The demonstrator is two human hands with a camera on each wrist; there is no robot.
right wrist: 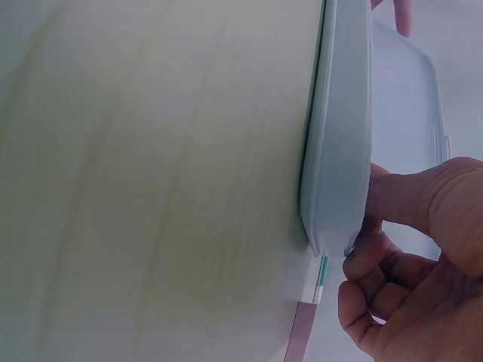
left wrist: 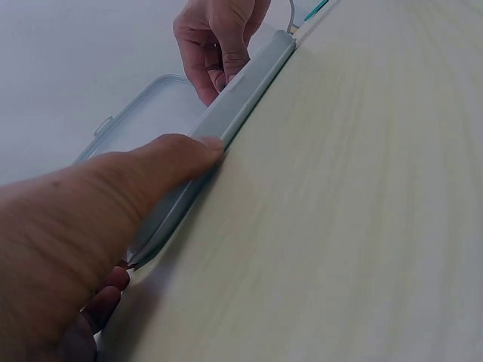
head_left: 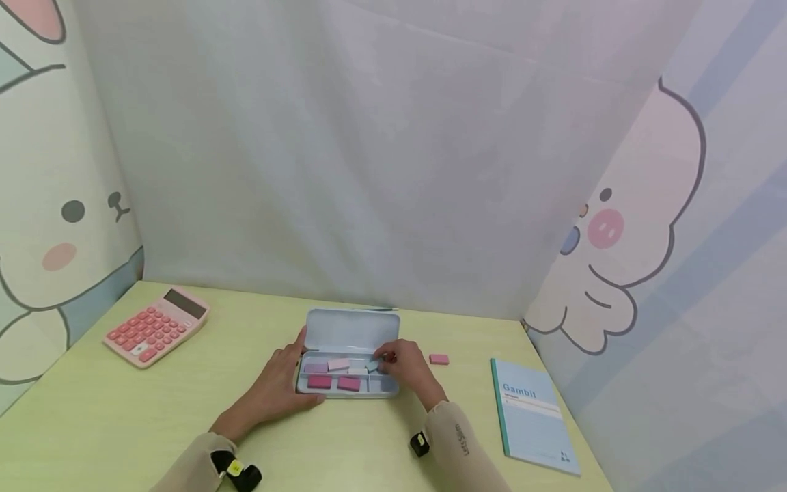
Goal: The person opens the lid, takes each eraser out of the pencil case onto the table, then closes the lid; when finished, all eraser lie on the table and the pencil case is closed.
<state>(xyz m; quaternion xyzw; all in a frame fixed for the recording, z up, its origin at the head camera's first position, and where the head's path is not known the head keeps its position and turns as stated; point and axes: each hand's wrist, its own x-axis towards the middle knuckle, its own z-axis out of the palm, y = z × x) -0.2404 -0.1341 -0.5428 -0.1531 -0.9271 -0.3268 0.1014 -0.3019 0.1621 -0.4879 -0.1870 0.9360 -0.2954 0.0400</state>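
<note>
A light blue pencil case (head_left: 352, 395) lies on the table with its lid (head_left: 352, 330) tipped back. In its compartments are several block-shaped erasers, among them a dark pink eraser (head_left: 319, 382), a pale pink eraser (head_left: 338, 365) and a lilac eraser (head_left: 316, 368). My left hand (head_left: 279, 383) grips the case's left end, its thumb along the front wall. At the right end, my right hand (head_left: 406, 363) reaches over the case and pinches a light blue eraser (head_left: 372, 366) in the rear row. The case wall hides those fingertips in both wrist views.
A pink eraser (head_left: 439, 359) lies right of the case. Behind the lid is a thin pencil-like stick (head_left: 384, 309). The pink calculator (head_left: 156, 326) sits at the far left, a blue notebook (head_left: 533, 415) at the right. A grey curtain (head_left: 332, 157) hangs behind the table.
</note>
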